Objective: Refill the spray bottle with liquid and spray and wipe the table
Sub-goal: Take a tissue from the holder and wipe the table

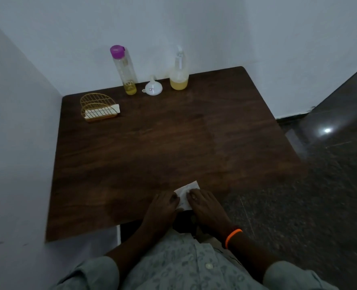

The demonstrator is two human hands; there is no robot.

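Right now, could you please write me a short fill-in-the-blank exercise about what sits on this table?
1. The tall clear bottle has a ____ cap.
2. The small white plastic funnel stands between that bottle and the clear ____ bottle of yellow liquid.
3. Both hands, left hand and right hand, press a white ____ onto the dark wooden table.

Missing words: purple; spray; tissue
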